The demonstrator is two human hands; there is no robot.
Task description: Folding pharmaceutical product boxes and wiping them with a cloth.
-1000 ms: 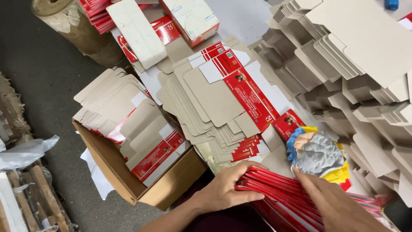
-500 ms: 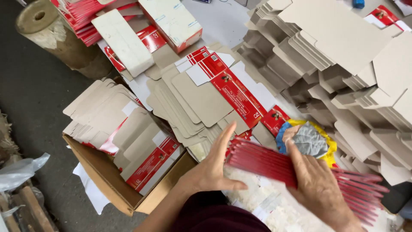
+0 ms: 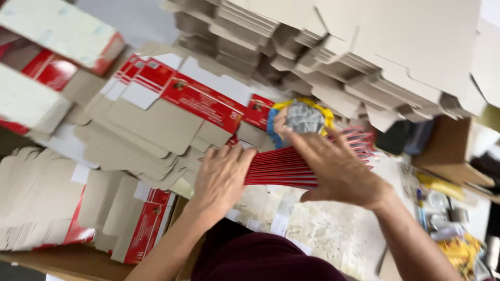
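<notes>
Left hand: the left hand [image 3: 221,177] lies palm down, fingers spread and straight, pressed flat against the left end of the red bundle; it squares the end and does not curl around it.
Right hand: the right hand [image 3: 338,169] lies over the right part of the same bundle, fingers splayed toward the left and far side, thumb tucked under the near edge, so it grasps the bundle from above.
Red bundle: a thick stack of flat red cartons [image 3: 284,166] stands on edge between the two hands, its thin edges showing as red lines; it sits near the middle of the scene, over a pale speckled table top [image 3: 323,229].
Round object: a blue and yellow ring with a crumpled grey centre [image 3: 304,118] sits just beyond the right hand's fingertips, touching or nearly touching them; I cannot tell which.
Opened carton blanks: a fan of grey-brown blanks with red and white printed panels [image 3: 172,109] spreads on the left, far side of the bundle.
Blank stacks: tall piles of plain grey-brown carton blanks [image 3: 364,47] fill the far right.
Brown box: an open brown box [image 3: 73,260] at near left holds more folded blanks [image 3: 78,208], grey with red ends.
Clutter: small tools and a yellow item [image 3: 453,229] lie at near right, too blurred to name.
Clothing: a dark maroon garment [image 3: 255,257] shows at the near edge between the arms.
</notes>
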